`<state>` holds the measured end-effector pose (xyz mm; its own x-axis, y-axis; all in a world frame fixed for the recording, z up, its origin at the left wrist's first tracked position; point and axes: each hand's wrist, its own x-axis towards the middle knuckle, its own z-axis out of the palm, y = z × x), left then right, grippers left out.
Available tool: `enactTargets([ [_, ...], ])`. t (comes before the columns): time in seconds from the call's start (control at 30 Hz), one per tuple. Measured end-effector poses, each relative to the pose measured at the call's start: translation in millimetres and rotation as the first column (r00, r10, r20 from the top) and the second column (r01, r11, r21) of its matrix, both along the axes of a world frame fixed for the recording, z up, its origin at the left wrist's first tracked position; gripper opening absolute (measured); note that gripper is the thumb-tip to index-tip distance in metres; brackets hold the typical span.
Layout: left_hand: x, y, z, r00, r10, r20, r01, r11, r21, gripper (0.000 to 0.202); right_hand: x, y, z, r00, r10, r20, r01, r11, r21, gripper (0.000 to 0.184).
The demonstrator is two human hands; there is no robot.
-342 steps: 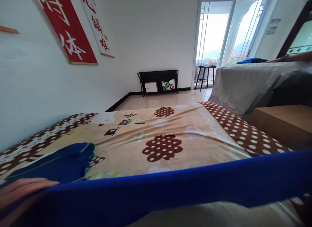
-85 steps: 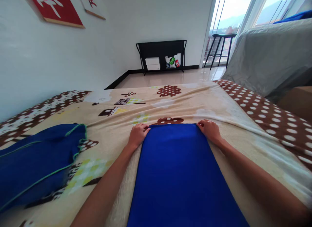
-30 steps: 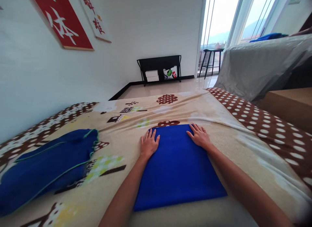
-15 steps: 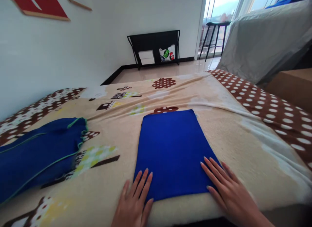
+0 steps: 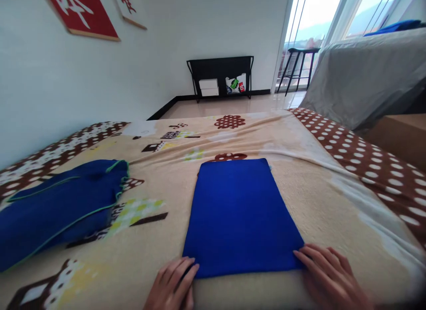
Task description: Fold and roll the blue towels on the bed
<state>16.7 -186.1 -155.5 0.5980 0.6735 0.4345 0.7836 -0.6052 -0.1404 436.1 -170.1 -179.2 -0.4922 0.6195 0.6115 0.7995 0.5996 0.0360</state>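
At the near left corner of the blue cloth (image 5: 242, 216), left hand (image 5: 173, 283), with fingers close together and fingertips upon the edge. At the near right corner, right hand (image 5: 333, 274), in similar manner, with fingertips touching the border and the palm outside it. Cannot tell whether pinching the fabric or only pressing it. Set wide apart, one hand for each corner, perhaps to keep the near edge straight.

Between and beyond the hands, the blue cloth itself, flat and rectangular, just beside a brown flower print (image 5: 229, 156). Probably laid at the middle of the blanket (image 5: 163, 174) for having even support and easy reach. To the left, well apart, a dark blue cloth (image 5: 66, 208) with green trim, less neat; maybe there to give room for both hands.

Farther to the right, beside the blanket, a brown box (image 5: 406, 134) and a grey-covered piece of furniture (image 5: 372, 74) with bright blue fabric (image 5: 392, 28) on top. Beyond the far end, a black rack (image 5: 219, 68) near the back wall (image 5: 216, 25), with white boxes (image 5: 209, 87) and a printed bag (image 5: 236, 84); toward the glass door (image 5: 314, 21), a dark stool (image 5: 302, 50).
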Motion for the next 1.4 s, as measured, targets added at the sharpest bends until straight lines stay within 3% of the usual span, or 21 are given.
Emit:
enactTargets([
  [0.13, -7, 5, -3.4, 0.987, 0.018, 0.158, -0.002, 0.995, -0.099, 0.037, 11, 9, -10.6, 0.998, -0.01, -0.064, 0.009, 1.0, -0.022, 0.028],
  [0.3, -21, 14, -1.4, 0.957, -0.012, 0.291, 0.058, 0.987, -0.151, 0.039, 26, 14, -8.5, 0.993, 0.092, -0.07, -0.103, 0.978, -0.179, 0.031],
  [0.43, -23, 28, 0.5, 0.929, 0.042, 0.367, 0.058, 0.964, -0.258, 0.029, 24, 19, -9.3, 0.98, -0.007, -0.201, -0.055, 0.952, -0.301, 0.024],
  [0.53, -7, 38, -3.0, 0.916, 0.181, 0.359, -0.082, 0.958, -0.274, 0.022, 9, 25, -15.7, 0.963, -0.139, -0.23, 0.056, 0.941, -0.335, 0.02],
  [0.63, 13, 39, -10.5, 0.915, 0.332, 0.228, -0.323, 0.943, -0.077, 0.026, -8, 28, -23.5, 0.939, -0.301, -0.164, 0.259, 0.936, -0.239, 0.02],
  [0.73, 23, 33, -18.9, 0.874, 0.459, 0.16, -0.475, 0.877, 0.075, 0.022, -12, 25, -29.5, 0.909, -0.395, -0.131, 0.386, 0.918, -0.085, 0.023],
  [0.87, 8, 28, -26.8, 0.869, 0.436, 0.235, -0.455, 0.89, 0.03, 0.015, 0, 17, -30.6, 0.965, -0.252, -0.072, 0.253, 0.967, 0.005, 0.024],
  [1.03, -14, 24, -22.1, 0.869, 0.438, 0.232, -0.44, 0.897, -0.045, 0.015, 3, 12, -19.2, 0.959, -0.263, -0.102, 0.245, 0.956, -0.159, 0.026],
  [1.1, -2, 22, -17.4, 0.874, 0.436, 0.215, -0.45, 0.893, 0.019, 0.016, -6, 12, -14.7, 0.946, -0.305, -0.11, 0.285, 0.944, -0.169, 0.024],
  [1.17, 28, 22, -14.8, 0.907, 0.376, 0.187, -0.398, 0.913, 0.094, 0.023, -16, 12, -12.6, 0.926, -0.361, -0.113, 0.346, 0.929, -0.133, 0.024],
  [1.23, 70, 25, -16.0, 0.975, 0.174, 0.141, -0.19, 0.975, 0.112, 0.033, -20, 13, -12.5, 0.91, -0.398, -0.118, 0.386, 0.915, -0.118, 0.025],
  [1.3, 109, 31, -20.5, 0.993, -0.055, 0.1, 0.047, 0.995, 0.087, 0.04, -20, 12, -12.7, 0.905, -0.408, -0.116, 0.393, 0.91, -0.136, 0.024],
  [1.33, 125, 35, -23.3, 0.99, -0.11, 0.088, 0.103, 0.992, 0.073, 0.043, -21, 11, -12.1, 0.903, -0.413, -0.118, 0.396, 0.907, -0.144, 0.023],
  [1.4, 146, 41, -29.1, 0.992, -0.101, 0.075, 0.096, 0.994, 0.059, 0.047, -27, 11, -8.2, 0.902, -0.41, -0.139, 0.395, 0.911, -0.12, 0.022],
])
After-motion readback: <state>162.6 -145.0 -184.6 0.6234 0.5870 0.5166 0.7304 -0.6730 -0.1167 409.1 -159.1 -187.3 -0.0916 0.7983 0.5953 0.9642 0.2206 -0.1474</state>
